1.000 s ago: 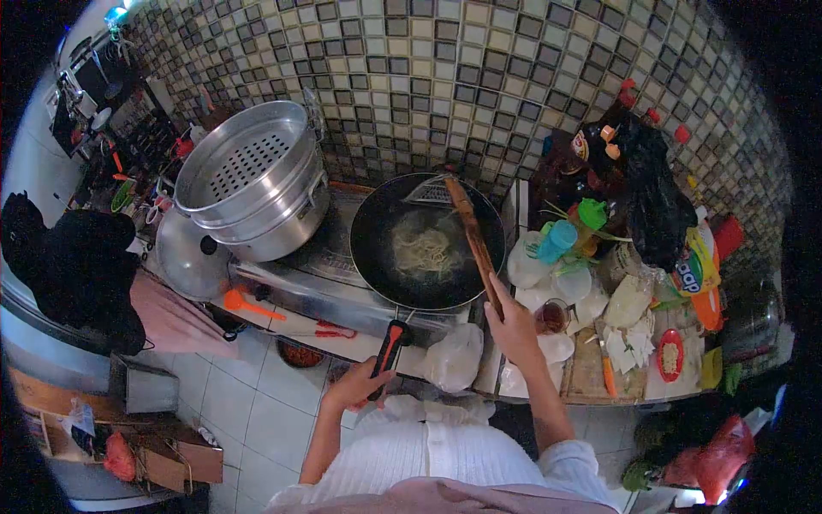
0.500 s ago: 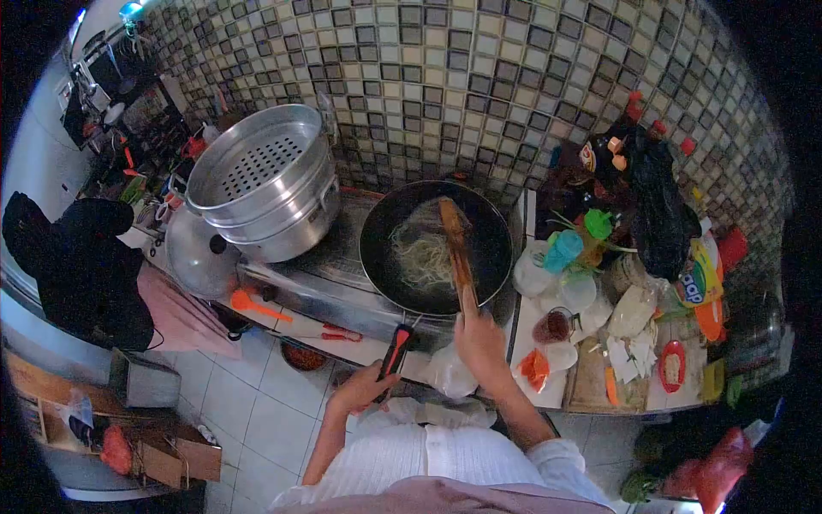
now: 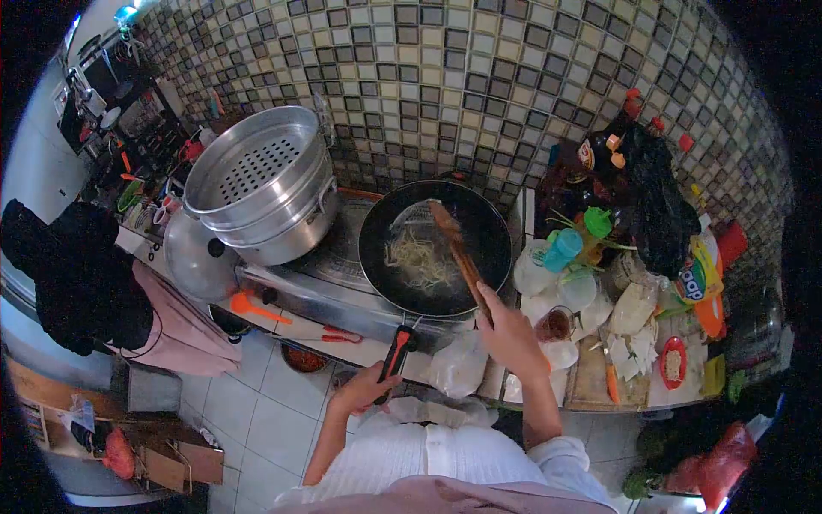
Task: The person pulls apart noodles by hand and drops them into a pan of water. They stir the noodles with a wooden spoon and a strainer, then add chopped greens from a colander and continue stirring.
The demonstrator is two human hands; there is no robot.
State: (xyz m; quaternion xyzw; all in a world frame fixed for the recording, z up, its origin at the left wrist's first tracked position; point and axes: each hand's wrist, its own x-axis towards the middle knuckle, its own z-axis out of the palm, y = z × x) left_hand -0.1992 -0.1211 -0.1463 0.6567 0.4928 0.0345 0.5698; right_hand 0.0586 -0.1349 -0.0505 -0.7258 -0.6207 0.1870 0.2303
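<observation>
A black frying pan [image 3: 479, 214] sits on the stove in the middle of the view. Pale sliced strips [image 3: 419, 261], perhaps onion, lie in a loose heap on its base. My left hand [image 3: 361, 388] is closed around the pan's black and red handle [image 3: 396, 355]. In my right hand [image 3: 507, 330] is a wooden spatula [image 3: 460, 257], gripped near its end. Its broad tip rests in the upper part of the pan, above and right of the strips.
Left of the pan stands a large metal steamer pot [image 3: 274, 193], with a glass lid [image 3: 199, 257] beside it. An orange ladle [image 3: 257, 307] lies along the front counter edge. To the right are a wooden board [image 3: 591, 377], a red dish [image 3: 674, 362], a jar [image 3: 555, 324] and several bottles.
My right hand has moved right and slightly down, tilting the spatula more. The strips sit a little further left, more gathered. My left hand keeps its hold on the handle.
</observation>
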